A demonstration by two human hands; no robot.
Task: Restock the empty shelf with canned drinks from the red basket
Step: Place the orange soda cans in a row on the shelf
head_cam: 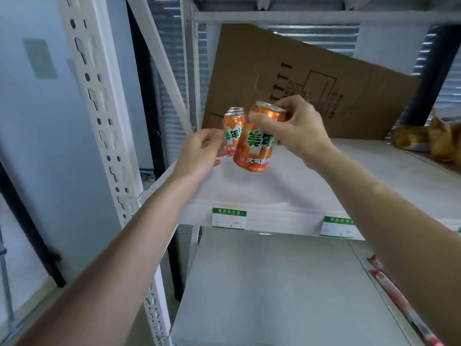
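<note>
My right hand [296, 131] grips an orange drink can [257, 143] by its top and holds it tilted just above the white shelf [324, 186]. Behind it, a short row of matching orange cans [232, 128] stands at the shelf's left end, one behind another. My left hand [202, 151] has its fingers on the left side of the front can of that row. The red basket is out of view.
A flattened cardboard box [299, 78] leans against the back of the shelf. Yellow snack packets [434, 141] lie at the shelf's far right. A white perforated upright [99, 108] stands on the left. Green price labels [229, 218] mark the shelf edge. Below, a grey shelf [274, 290] holds red packets [399, 298].
</note>
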